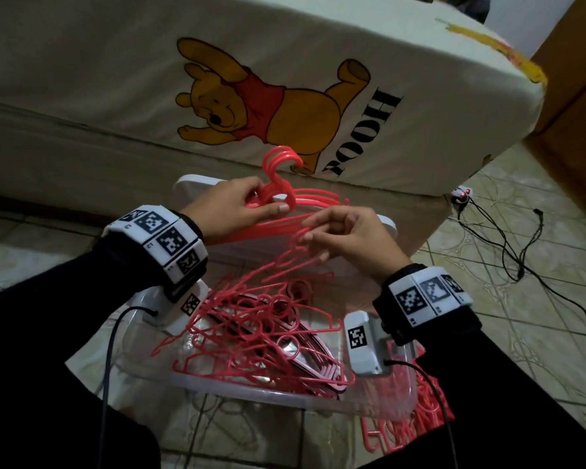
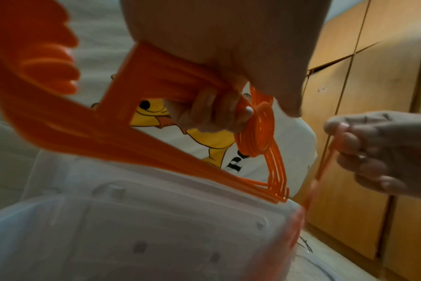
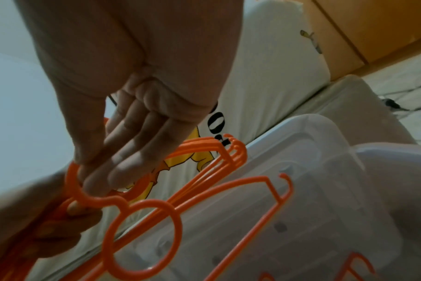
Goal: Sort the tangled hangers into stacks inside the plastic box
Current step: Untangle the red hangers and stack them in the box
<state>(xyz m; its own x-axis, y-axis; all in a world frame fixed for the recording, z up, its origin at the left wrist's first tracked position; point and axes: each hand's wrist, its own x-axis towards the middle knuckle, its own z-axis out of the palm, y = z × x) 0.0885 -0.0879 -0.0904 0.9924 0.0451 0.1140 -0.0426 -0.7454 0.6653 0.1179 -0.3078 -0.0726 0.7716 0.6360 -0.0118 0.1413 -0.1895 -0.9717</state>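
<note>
My left hand (image 1: pixel 247 208) grips a bundle of aligned coral-pink hangers (image 1: pixel 285 194) at their necks, hooks pointing up, above the clear plastic box (image 1: pixel 237 387). The same bundle (image 2: pixel 156 144) fans out under the fingers (image 2: pixel 214 114) in the left wrist view. My right hand (image 1: pixel 322 238) pinches a single hanger (image 1: pixel 285 265) at its hook and lifts it beside the bundle; its hook and ring (image 3: pixel 142 239) show under my fingertips (image 3: pixel 101 180). A tangled heap of hangers (image 1: pixel 261 336) fills the box.
The box lid (image 1: pixel 200 184) leans behind the box against a mattress with a cartoon bear cover (image 1: pixel 251 96). More hangers (image 1: pixel 410 424) lie on the tiled floor at the box's right. Black cables (image 1: pixel 508 245) trail over the floor at right. Wooden cabinets (image 2: pixel 363 95) stand beyond.
</note>
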